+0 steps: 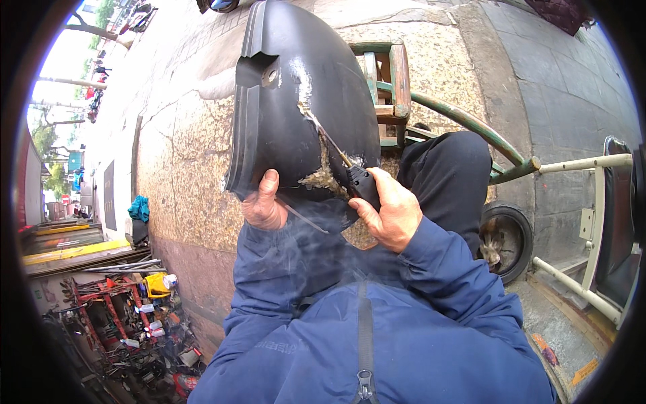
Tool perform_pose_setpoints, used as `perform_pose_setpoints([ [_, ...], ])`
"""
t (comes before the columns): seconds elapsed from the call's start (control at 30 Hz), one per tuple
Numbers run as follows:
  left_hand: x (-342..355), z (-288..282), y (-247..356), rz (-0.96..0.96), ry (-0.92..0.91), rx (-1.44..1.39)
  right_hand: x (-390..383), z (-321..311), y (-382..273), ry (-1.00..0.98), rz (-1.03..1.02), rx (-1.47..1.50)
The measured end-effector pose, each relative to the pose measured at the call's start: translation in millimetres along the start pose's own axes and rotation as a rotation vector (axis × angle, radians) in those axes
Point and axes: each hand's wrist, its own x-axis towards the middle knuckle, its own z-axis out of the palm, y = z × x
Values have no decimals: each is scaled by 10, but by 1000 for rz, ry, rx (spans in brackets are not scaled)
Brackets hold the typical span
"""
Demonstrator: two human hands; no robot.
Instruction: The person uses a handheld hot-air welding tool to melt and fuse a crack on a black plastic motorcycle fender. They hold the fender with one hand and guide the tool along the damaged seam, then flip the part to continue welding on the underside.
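A large curved black plastic panel (269, 128) lies in front of me, with a whitish scuffed patch and a rough, tan, melted-looking seam (321, 178) across it. My left hand (264, 204) grips its near left edge, thumb on top and the other fingers hidden beneath. A thin metal rod or strip (306, 219) sticks out beside that hand; whether the hand holds it too is unclear. In my right hand (393, 210) is a soldering iron (362, 184) with a black handle. Its slim shaft slants up and left along the seam, the tip touching or just above the panel. Thin smoke drifts over my sleeves.
A worn green wooden chair (402, 84) stands just beyond my knee. To the right are a small tyre (508, 239) and a metal-framed chair with a dark back (616, 229). Tools and parts crowd a red rack (111, 310) at lower left, near a yellow container (157, 285).
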Motion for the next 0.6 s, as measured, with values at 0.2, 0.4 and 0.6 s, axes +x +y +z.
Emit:
perform_pose_setpoints([
  [0.2,-18,46,-10,28,-49,-44,-8,-14,64,-4,21,21],
  [0.4,-8,-13,-29,-22,-4,-23,-18,-18,93,10,-36,29],
  [0.6,-10,-13,-45,10,12,5,-6,-20,101,-21,19,60],
])
